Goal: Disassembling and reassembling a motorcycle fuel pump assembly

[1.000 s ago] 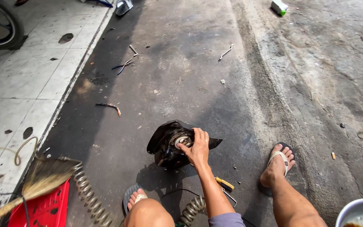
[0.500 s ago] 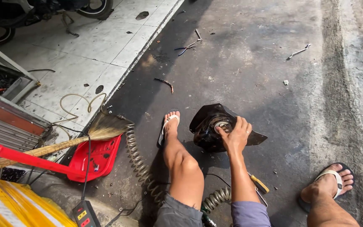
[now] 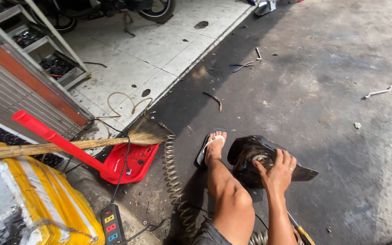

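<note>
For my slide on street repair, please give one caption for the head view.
Seated on asphalt, a person presses one hand on a black engine part, red dustpan and broom beside.
</note>
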